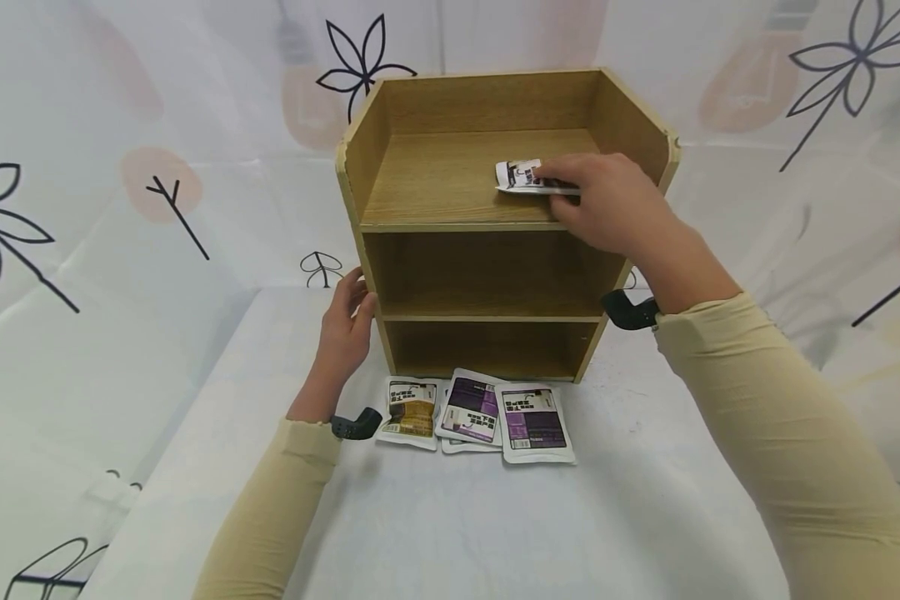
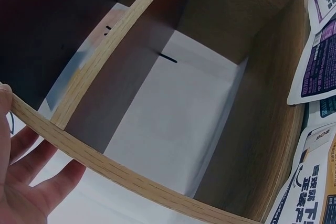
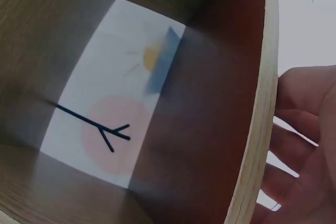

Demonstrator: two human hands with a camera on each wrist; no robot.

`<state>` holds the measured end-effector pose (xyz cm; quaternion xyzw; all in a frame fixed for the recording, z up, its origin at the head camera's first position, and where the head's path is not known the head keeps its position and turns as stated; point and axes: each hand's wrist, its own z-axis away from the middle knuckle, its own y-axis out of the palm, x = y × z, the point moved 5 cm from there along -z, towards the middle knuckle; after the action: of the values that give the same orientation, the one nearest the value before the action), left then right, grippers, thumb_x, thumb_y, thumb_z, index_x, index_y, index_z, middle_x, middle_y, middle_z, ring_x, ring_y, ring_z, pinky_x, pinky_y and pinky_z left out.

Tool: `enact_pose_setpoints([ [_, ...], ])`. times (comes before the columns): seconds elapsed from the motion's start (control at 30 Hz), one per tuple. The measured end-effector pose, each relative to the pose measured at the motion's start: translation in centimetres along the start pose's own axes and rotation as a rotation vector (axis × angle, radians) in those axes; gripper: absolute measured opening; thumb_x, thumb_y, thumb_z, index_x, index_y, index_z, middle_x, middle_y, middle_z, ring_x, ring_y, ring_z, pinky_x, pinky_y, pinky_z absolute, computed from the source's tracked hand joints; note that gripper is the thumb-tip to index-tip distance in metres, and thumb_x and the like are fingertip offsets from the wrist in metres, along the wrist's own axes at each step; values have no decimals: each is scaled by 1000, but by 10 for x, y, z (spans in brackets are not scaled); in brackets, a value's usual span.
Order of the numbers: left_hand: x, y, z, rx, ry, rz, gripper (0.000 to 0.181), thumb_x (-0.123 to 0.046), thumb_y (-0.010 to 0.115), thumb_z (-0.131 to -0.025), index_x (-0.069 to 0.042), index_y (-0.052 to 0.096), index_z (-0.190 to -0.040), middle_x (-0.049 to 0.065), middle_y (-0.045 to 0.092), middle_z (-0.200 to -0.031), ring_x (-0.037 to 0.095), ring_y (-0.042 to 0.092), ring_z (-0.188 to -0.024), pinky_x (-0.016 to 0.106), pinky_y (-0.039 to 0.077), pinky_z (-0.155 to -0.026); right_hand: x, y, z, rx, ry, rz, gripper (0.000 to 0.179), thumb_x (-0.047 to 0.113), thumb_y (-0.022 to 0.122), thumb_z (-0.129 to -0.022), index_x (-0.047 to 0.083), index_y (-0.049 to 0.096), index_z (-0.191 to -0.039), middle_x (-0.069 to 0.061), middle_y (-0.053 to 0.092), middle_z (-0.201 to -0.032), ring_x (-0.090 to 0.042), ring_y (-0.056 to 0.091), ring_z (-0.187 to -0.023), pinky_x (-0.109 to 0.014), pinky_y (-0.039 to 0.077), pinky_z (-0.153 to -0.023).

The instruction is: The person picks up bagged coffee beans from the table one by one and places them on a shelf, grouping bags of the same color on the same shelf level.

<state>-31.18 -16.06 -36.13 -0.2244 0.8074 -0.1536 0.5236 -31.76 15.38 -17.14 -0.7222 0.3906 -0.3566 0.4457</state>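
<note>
A small wooden shelf unit (image 1: 487, 227) with three levels stands on the white-covered table. On its left side is my left hand (image 1: 347, 327), thumb at the front edge; in the left wrist view, the fingers (image 2: 60, 184) lie along the outer face of the side panel. My right hand (image 1: 607, 200) pinches a white packet (image 1: 517, 177) with dark print just over the top board, near its right half. The packet is partly covered by the fingers. In the right wrist view my right hand (image 3: 304, 140) shows beyond a wooden edge, and the packet is hidden.
Several flat packets lie in front of the unit's base: a brown-and-white packet (image 1: 410, 412) at left, a purple-and-white packet (image 1: 468, 406) overlapping another, and a purple packet (image 1: 536, 423) at right. A patterned white cloth (image 1: 157, 108) hangs behind.
</note>
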Motion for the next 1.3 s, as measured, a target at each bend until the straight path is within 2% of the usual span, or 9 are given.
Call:
enact_pose_setpoints([
  [0.17, -1, 0, 1, -2, 1, 2, 52, -48, 39, -101, -33, 27, -150, 7, 47, -146, 23, 45, -137, 48, 42, -111, 0, 2, -2, 27, -20, 17, 45, 12, 46, -95, 14, 54, -139, -14, 55, -140, -39, 55, -121, -56, 43, -100],
  [0.37, 0, 1, 1, 0, 1, 8, 52, -47, 39, -102, -30, 28, -150, 9, 47, -145, 24, 45, -137, 48, 42, -111, -1, 3, -1, 31, -8, 21, 45, 12, 45, -97, 15, 52, -141, -13, 52, -143, -39, 54, -121, -56, 43, -100],
  [0.47, 0, 1, 1, 2, 9, 5, 52, -46, 39, -102, -29, 27, -150, 9, 47, -145, 24, 45, -137, 48, 42, -111, -1, 1, 2, 5, -23, 19, 45, 12, 47, -96, 15, 52, -140, -12, 53, -143, -38, 54, -122, -56, 43, -100],
  [0.6, -1, 1, 0, 1, 7, 2, 52, -45, 38, -102, -30, 27, -150, 8, 47, -146, 24, 45, -137, 48, 42, -111, 2, -1, 7, -24, -54, 16, 45, 14, 50, -96, 14, 52, -140, -11, 52, -144, -37, 50, -129, -55, 40, -106],
  [0.73, -2, 1, 0, 1, -4, -1, 51, -45, 38, -102, -31, 27, -150, 8, 46, -147, 23, 45, -137, 48, 42, -111, 6, -2, 12, -35, -45, -7, 46, 18, 52, -97, 16, 49, -143, -11, 48, -148, -36, 44, -135, -55, 35, -112],
  [0.93, -2, 1, 0, 0, 8, -1, 51, -44, 38, -103, -30, 28, -150, 9, 47, -147, 24, 45, -137, 48, 42, -111, 13, -7, 28, -145, -66, -78, 43, 17, 56, -95, 16, 55, -138, -12, 54, -141, -35, 50, -129, -54, 40, -108],
  [1.1, -2, 0, 0, 0, 10, 5, 51, -45, 39, -102, -31, 27, -150, 8, 47, -147, 23, 45, -137, 48, 42, -111, 18, -4, 44, -198, -80, -118, 41, 18, 59, -94, 17, 58, -135, -12, 56, -138, -35, 53, -126, -54, 44, -104],
  [1.3, -1, 0, 1, 2, 1, 2, 52, -47, 39, -102, -33, 27, -150, 7, 46, -147, 22, 44, -138, 47, 43, -110, 28, 3, 64, -324, -193, -172, 40, 9, 64, -90, 14, 63, -129, -11, 61, -131, -31, 58, -121, -51, 50, -98],
])
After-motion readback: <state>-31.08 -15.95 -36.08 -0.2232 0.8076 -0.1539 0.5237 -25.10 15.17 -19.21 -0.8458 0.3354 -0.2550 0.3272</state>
